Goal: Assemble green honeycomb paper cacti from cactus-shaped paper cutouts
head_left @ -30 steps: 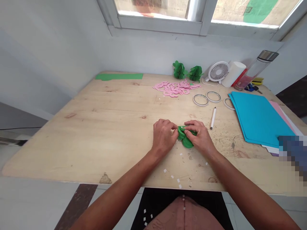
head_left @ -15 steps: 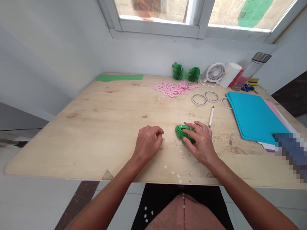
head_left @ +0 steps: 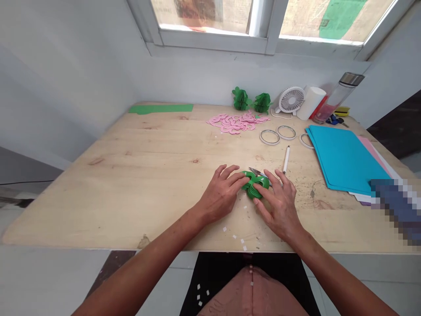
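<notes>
A stack of green paper cutouts (head_left: 254, 189), rounded and layered with small white squares on top, lies on the table between my hands. My left hand (head_left: 223, 193) reaches in from the left, its index finger pressing the stack's upper left edge and its thumb hidden. From the right, my right hand (head_left: 279, 202) grips the stack with thumb and fingers. A pair of scissors (head_left: 255, 171) lies just behind the cutouts, partly covered by the paper and my right fingers.
Behind lie pink paper cutouts (head_left: 233, 123), tape rolls (head_left: 269, 137) and a white pen (head_left: 286, 159). Two green paper ornaments (head_left: 240, 100), a small fan (head_left: 291, 101) and a bottle (head_left: 338, 98) stand by the wall. Blue sheets (head_left: 348, 158) lie at right; white scraps (head_left: 242, 241) dot the front.
My left hand has moved right from the bare table onto the green cutouts. The stack has turned and its lobes now show; my right hand stays on it.
</notes>
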`<action>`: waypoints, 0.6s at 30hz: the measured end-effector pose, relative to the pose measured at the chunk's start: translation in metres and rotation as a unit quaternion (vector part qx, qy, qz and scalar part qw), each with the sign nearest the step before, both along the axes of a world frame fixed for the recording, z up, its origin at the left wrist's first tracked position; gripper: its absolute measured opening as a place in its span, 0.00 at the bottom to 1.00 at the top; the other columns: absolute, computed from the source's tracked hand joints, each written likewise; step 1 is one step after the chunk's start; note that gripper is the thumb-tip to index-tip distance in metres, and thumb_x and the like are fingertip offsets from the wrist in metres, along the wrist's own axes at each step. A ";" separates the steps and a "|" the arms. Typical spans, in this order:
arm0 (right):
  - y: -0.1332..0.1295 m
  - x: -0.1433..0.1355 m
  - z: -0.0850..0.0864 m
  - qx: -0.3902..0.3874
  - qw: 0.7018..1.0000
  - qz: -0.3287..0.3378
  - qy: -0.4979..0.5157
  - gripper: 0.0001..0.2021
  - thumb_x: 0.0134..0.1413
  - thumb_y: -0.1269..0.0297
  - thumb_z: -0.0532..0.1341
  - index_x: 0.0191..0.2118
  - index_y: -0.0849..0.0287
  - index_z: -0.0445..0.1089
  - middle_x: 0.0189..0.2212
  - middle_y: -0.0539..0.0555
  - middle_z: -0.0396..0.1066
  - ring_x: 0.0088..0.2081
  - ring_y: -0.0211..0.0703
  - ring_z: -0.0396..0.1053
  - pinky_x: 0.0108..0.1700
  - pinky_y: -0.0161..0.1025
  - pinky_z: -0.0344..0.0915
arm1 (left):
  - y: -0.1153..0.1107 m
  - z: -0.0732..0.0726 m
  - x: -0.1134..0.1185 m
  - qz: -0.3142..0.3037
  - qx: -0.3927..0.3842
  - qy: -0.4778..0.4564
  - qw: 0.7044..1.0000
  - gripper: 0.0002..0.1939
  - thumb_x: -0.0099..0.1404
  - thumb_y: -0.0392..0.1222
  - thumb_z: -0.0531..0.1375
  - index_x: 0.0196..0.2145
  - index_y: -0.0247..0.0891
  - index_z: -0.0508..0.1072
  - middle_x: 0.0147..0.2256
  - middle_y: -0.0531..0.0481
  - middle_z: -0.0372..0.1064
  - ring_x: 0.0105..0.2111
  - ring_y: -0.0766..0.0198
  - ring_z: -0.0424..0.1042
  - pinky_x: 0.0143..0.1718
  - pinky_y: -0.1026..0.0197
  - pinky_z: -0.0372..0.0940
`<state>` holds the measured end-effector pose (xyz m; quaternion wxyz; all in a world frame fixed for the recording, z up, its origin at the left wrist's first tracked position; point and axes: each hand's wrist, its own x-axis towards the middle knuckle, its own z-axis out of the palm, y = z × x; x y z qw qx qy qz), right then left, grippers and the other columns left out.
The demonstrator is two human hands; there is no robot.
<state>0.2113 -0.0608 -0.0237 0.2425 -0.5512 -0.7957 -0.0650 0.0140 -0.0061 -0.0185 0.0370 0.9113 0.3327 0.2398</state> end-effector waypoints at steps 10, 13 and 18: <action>-0.012 0.014 0.002 -0.034 0.993 0.050 -0.099 0.20 0.56 0.59 0.59 0.55 0.49 0.64 0.62 0.60 0.54 0.63 0.65 0.45 0.58 0.65 0.44 | -0.001 -0.014 -0.016 -0.021 0.020 0.080 0.996 0.22 0.64 0.30 0.50 0.55 0.41 0.65 0.58 0.45 0.62 0.60 0.52 0.56 0.60 0.41 0.50; -0.012 0.018 -0.002 -0.037 0.990 0.059 -0.119 0.21 0.56 0.58 0.58 0.57 0.48 0.63 0.62 0.59 0.54 0.64 0.64 0.45 0.59 0.65 0.44 | 0.001 -0.017 -0.017 -0.018 0.019 0.082 0.996 0.22 0.64 0.30 0.50 0.55 0.41 0.64 0.58 0.46 0.61 0.60 0.51 0.56 0.60 0.41 0.50; -0.009 0.021 -0.006 -0.048 0.989 0.074 -0.115 0.23 0.56 0.58 0.59 0.58 0.48 0.61 0.62 0.58 0.55 0.64 0.62 0.44 0.60 0.65 0.43 | 0.002 -0.021 -0.015 -0.007 0.022 0.070 0.997 0.22 0.63 0.30 0.52 0.54 0.41 0.66 0.57 0.45 0.63 0.60 0.51 0.58 0.60 0.40 0.49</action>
